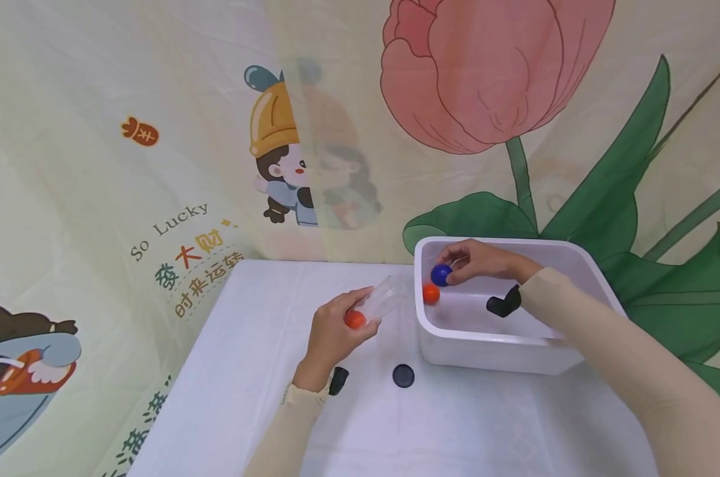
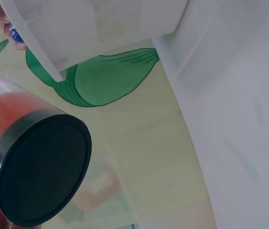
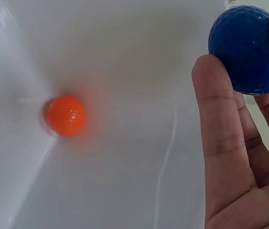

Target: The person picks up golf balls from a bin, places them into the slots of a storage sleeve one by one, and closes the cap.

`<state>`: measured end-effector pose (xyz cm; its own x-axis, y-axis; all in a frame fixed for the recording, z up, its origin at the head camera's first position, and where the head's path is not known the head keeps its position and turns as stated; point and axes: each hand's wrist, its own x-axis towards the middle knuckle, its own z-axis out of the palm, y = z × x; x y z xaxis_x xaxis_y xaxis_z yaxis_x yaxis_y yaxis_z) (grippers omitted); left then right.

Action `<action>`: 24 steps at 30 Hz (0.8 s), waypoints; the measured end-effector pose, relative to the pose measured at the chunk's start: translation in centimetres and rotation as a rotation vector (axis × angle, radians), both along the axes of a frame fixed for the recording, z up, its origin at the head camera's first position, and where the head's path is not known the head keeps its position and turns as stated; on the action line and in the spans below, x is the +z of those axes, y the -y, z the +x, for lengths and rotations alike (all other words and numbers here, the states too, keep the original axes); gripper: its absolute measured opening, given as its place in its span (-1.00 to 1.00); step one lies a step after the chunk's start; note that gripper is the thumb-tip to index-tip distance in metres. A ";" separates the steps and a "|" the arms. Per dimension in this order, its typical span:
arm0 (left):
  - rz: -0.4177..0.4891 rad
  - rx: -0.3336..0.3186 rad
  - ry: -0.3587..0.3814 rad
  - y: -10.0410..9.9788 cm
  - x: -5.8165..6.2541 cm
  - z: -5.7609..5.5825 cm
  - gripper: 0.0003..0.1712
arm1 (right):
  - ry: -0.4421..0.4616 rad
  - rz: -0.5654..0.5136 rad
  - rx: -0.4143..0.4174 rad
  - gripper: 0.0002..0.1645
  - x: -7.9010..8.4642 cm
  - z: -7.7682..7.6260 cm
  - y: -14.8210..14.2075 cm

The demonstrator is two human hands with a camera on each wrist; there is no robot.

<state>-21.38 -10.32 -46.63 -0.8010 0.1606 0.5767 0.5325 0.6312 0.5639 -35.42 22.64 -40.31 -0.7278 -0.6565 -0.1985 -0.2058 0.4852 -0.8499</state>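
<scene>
My left hand [image 1: 331, 331] grips a clear plastic tube [image 1: 388, 297] that tilts up toward the white bin [image 1: 491, 336]. An orange ball [image 1: 355, 319] sits low inside the tube. In the left wrist view, a black cap [image 2: 44, 169] closes the tube's lower end. With fingertips and thumb, my right hand [image 1: 479, 260] pinches a blue golf ball [image 3: 249, 52] over the left part of the bin. Below it, in the bin's corner, lies another orange ball [image 3: 67, 116].
A round black lid [image 1: 403, 375] lies flat on the white-covered table [image 1: 455, 424], in front of the bin. Behind the table hangs a printed cloth [image 1: 348, 99] with a large tulip and cartoon figures. The bin's walls stand around my right hand.
</scene>
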 end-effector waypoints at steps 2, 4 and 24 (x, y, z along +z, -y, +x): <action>0.002 0.001 0.004 0.0 0.0 0.0 -0.41 | -0.013 0.000 0.001 -0.56 0.3 0.2 0.1; 0.003 0.001 0.008 -0.1 0.0 0.0 -0.40 | -0.027 -0.008 0.006 -0.55 0.7 0.4 0.1; 0.017 -0.015 0.034 -0.7 0.6 0.0 -0.40 | -0.047 -0.116 0.080 -0.53 3.1 3.1 1.7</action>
